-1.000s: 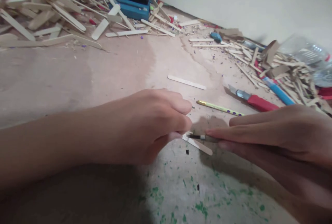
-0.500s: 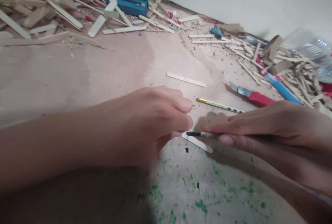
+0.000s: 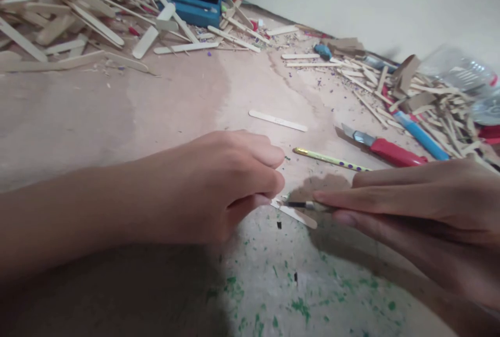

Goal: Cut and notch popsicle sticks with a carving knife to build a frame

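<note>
Stick (image 3: 297,215) lies flat at near centre, pinned by my curled left hand (image 3: 219,186); my right hand (image 3: 410,207) pinches a knife (image 3: 299,204), tip on it. I judge I'm mid-cut; next needs steady pressure along the line.

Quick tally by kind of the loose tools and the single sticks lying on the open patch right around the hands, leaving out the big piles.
Craft sticks: 2, one lying alone, one under the hands
Utility knives: 2, red and blue
Pencils: 1, yellow with dots
Thin blade tool in the right hand: 1
Total: 6
</note>
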`<action>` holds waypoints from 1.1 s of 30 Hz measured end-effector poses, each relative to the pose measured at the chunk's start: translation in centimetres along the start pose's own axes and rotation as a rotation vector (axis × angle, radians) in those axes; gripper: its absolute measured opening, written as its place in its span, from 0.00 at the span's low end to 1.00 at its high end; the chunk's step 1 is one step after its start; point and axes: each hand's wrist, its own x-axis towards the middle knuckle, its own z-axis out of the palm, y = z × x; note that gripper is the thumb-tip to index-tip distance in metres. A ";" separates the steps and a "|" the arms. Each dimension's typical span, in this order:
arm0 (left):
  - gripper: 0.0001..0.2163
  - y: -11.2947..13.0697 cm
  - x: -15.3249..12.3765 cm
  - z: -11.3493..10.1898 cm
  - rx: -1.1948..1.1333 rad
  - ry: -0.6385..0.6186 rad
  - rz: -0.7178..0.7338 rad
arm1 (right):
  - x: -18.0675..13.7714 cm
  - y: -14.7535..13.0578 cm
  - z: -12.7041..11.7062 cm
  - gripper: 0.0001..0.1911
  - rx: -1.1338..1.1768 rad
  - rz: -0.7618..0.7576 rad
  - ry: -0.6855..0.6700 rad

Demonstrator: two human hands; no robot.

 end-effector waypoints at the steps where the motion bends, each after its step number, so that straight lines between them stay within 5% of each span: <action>1: 0.15 0.0 0.0 0.0 0.001 -0.003 -0.005 | 0.0 0.0 0.1 0.16 0.007 -0.009 -0.007; 21: 0.15 0.0 -0.2 -0.2 0.162 -0.067 0.080 | 0.2 -0.5 -0.6 0.18 -0.143 -0.097 -0.008; 33: 0.15 2.7 -0.3 -0.2 0.032 -0.093 -0.135 | -2.0 -0.5 0.3 0.19 -0.147 -0.036 -0.045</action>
